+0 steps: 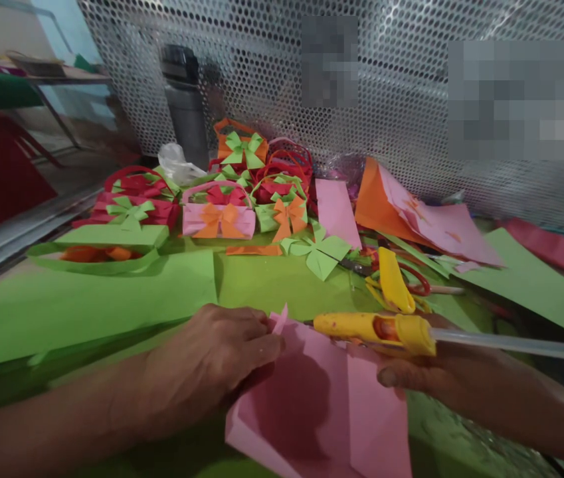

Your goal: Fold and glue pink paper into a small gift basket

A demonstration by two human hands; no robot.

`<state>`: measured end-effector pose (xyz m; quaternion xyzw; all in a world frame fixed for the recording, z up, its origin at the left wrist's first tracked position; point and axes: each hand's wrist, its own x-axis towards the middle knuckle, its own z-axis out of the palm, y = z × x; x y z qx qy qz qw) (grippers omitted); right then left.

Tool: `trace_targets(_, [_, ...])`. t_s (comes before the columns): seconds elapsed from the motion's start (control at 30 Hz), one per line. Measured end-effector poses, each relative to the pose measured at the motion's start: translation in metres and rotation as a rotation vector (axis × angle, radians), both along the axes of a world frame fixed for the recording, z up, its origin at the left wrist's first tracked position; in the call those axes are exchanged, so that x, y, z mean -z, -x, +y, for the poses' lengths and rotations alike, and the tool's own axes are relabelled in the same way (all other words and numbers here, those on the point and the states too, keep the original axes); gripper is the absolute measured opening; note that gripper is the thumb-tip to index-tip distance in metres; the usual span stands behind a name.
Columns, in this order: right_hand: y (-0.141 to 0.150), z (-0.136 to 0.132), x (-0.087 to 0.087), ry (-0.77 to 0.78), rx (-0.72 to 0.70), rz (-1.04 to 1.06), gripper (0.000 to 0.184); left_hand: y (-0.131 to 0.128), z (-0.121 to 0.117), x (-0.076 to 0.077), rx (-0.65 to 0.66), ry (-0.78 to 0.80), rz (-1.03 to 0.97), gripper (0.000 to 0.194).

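A folded piece of pink paper (pixel 311 398) with creased flaps lies in front of me, tilted and partly in shadow. My left hand (pixel 232 345) pinches its upper left corner between thumb and fingers, where a small pink flap sticks up. Over the paper's upper right edge, my right hand (pixel 426 372) grips a yellow hot glue gun (pixel 376 332), its nozzle end pointing left. A long clear glue stick (pixel 511 344) runs out of the gun's back to the right. The right fingers are mostly hidden behind the gun; the thumb shows below, near the pink paper.
Small paper bags with bows (pixel 219 219) stand in a cluster at the back. A green paper bow (pixel 320 252), red-handled scissors (pixel 418 279) and a yellow object (pixel 395 282) lie beyond the gun. Green sheets (pixel 162 292) cover the left. A dark bottle (pixel 186 113) stands by the perforated metal panel (pixel 262 60).
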<state>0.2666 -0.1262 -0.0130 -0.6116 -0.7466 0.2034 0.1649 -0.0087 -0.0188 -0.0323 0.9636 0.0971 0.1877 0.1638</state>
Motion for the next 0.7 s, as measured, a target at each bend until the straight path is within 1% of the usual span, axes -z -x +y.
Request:
trace_targets(0.13, [0.003,0.002,-0.005,0.025,-0.071,-0.092,0.043,0.000,0.000,0.000,0.019,0.010,0.015,0.021])
trace_targets(0.3, [-0.001,0.001,-0.003,0.052,-0.072,-0.148,0.048,0.001,0.001,0.000,0.011,-0.007,0.057,0.020])
trace_targets(0.5, [0.003,0.006,-0.010,0.152,-0.132,-0.147,0.037,0.001,0.000,-0.001,0.012,-0.026,0.046,0.019])
trace_targets(0.6, [0.006,0.008,-0.012,0.135,-0.124,-0.123,0.039,0.001,0.001,-0.002,0.009,-0.031,0.034,0.018])
trace_targets(0.7, [0.004,0.007,-0.008,0.115,-0.145,-0.088,0.036,0.001,0.001,-0.001,0.015,-0.034,0.030,0.019])
